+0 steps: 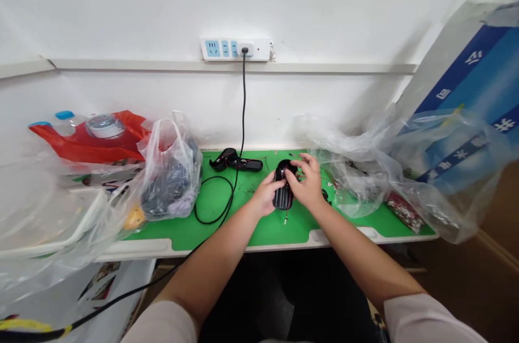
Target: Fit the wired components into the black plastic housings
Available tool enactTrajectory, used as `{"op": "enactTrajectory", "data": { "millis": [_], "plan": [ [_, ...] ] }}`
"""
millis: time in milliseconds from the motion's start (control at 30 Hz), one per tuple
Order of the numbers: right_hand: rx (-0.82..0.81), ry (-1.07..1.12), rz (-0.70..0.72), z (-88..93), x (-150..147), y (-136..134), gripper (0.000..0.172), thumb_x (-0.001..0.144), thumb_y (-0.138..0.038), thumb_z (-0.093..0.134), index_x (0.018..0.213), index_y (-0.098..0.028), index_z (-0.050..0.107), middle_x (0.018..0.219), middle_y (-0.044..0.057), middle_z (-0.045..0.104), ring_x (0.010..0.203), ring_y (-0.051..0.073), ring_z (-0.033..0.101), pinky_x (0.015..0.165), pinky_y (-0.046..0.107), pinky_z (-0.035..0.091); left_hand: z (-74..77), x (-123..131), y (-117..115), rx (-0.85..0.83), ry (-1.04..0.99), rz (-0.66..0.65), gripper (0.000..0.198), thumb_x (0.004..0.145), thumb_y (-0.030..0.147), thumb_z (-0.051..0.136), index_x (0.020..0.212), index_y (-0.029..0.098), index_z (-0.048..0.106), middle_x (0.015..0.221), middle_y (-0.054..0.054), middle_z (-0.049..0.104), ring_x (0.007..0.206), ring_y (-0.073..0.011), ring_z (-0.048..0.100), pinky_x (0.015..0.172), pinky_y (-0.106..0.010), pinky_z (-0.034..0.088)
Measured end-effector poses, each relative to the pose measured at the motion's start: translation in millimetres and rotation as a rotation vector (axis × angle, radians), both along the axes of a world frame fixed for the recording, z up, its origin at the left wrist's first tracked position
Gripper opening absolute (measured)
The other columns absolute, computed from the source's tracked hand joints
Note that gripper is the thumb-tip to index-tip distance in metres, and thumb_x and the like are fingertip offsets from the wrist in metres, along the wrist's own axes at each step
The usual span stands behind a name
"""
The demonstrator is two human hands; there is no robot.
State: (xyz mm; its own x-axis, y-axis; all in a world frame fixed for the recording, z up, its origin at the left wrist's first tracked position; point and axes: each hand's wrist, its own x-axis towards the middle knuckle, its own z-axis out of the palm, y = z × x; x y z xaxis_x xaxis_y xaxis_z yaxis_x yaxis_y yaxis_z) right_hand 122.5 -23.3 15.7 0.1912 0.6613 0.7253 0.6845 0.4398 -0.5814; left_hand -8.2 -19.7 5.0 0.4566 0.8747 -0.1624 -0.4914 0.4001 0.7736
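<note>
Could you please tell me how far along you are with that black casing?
Done: a black housing part already lies separate at the back of the green mat. In hand: your left hand and right hand grip the black casing, a wire poking from its near end. Left: loose thin wires lie on the mat.

The head camera looks forward and down, close above the left hand (pixel 264 195) and right hand (pixel 308 182).

The left hand (pixel 265 195) and right hand (pixel 307 183) are bare, as are both forearms. Well behind the left hand, near the elbow, ends a loose pale pinkish-beige fabric sleeve (pixel 162 325); a matching sleeve (pixel 427 321) lies behind the right hand.
</note>
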Motion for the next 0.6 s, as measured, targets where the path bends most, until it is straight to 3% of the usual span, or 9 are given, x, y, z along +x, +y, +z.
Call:
{"op": "enactTrajectory", "data": {
  "millis": [133,300,367,467,600],
  "plan": [
    [0.023,0.302,0.026,-8.1,14.4,2.2,0.020,0.077,-0.031,0.057,0.090,-0.016,0.062,0.109,0.012,0.055,0.100,0.021,0.055,0.079,0.034,0.047,-3.6,-2.4,2.7,-0.031,-0.013,-0.047,0.042,0.068,0.021,0.066,0.106,0.023,0.050,0.083,-0.005,0.064,0.072,-0.0235,0.066,0.066,-0.042,0.052],
    [-0.146,0.517,0.039,-19.3,43.7,5.0,0.026,0.077,-0.038,0.056,0.085,-0.015,0.063,0.090,0.008,0.064,0.085,0.018,0.059,0.073,0.030,0.047,-4.9,-3.3,3.8,-0.043,-0.034,-0.032,0.041,0.069,0.020,0.065,0.106,0.023,0.049,0.089,-0.008,0.065,0.079,-0.0246,0.066,0.074,-0.045,0.052],
    [-0.301,0.406,0.094,-17.9,57.6,6.0,0.028,0.077,-0.039,0.055,0.084,-0.015,0.064,0.079,0.005,0.065,0.071,0.016,0.058,0.065,0.028,0.046,-3.0,-3.4,3.8,-0.020,-0.027,-0.007,0.039,0.071,0.023,0.065,0.107,0.022,0.050,0.091,-0.008,0.065,0.079,-0.0236,0.066,0.072,-0.042,0.052],
    [-0.550,0.024,0.247,-11.6,77.7,9.6,0.024,0.077,-0.034,0.052,0.078,-0.015,0.067,0.068,0.003,0.065,0.060,0.015,0.054,0.057,0.026,0.041,1.0,-4.1,4.5,0.016,0.024,0.057,0.039,0.071,0.029,0.066,0.106,0.022,0.052,0.092,-0.008,0.065,0.075,-0.0203,0.065,0.064,-0.034,0.052],
    [-0.705,-0.343,0.411,-7.5,94.5,15.9,0.019,0.073,-0.025,0.052,0.069,-0.016,0.069,0.064,0.001,0.065,0.058,0.014,0.053,0.057,0.025,0.039,3.2,-5.6,6.1,0.035,0.118,0.120,0.038,0.063,0.027,0.071,0.097,0.019,0.054,0.089,-0.007,0.066,0.069,-0.0194,0.065,0.058,-0.030,0.050]
  ]
}}
